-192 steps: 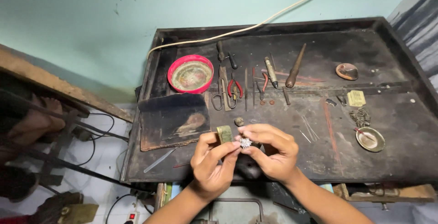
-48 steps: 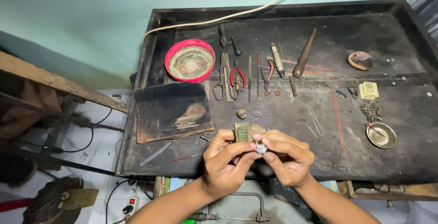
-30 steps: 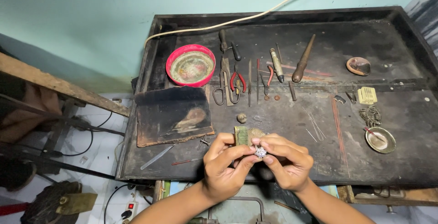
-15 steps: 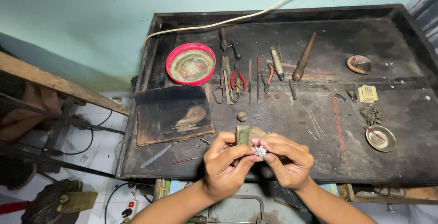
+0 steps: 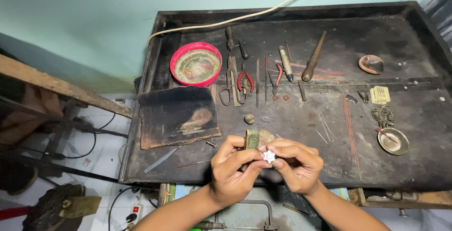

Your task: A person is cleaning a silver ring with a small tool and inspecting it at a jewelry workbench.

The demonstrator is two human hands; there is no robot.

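Both hands share one grip on a small silver star-shaped piece (image 5: 269, 156): the left hand (image 5: 233, 172) pinches it between thumb and forefinger from one side, the right hand (image 5: 297, 165) closes on it from the other, fingertips meeting around it. The piece sits between the two hands, raised just above the near edge of the dark worktop (image 5: 292, 118), its points facing the camera.

As far as can be judged, the piece already has its full star outline and a bright surface, so shaping looks largely done; what remains seems to be fine handling or checking, since no tool is in either hand. The small brush block (image 5: 256, 137) lies just behind the fingers, untouched.

Farther out lie the scissors (image 5: 230, 82), the red-handled pliers (image 5: 245, 78), a wooden-handled awl (image 5: 313, 57), the red bowl (image 5: 196, 64), a worn dark board (image 5: 178, 115) and a small metal dish (image 5: 392, 140) on the right.

Against the earlier frames, the hands have drifted slightly rightward along the near edge, and the view has shifted a little; in the last second the pinch and the star's place between the fingers are practically unchanged. The tools lie as they did.
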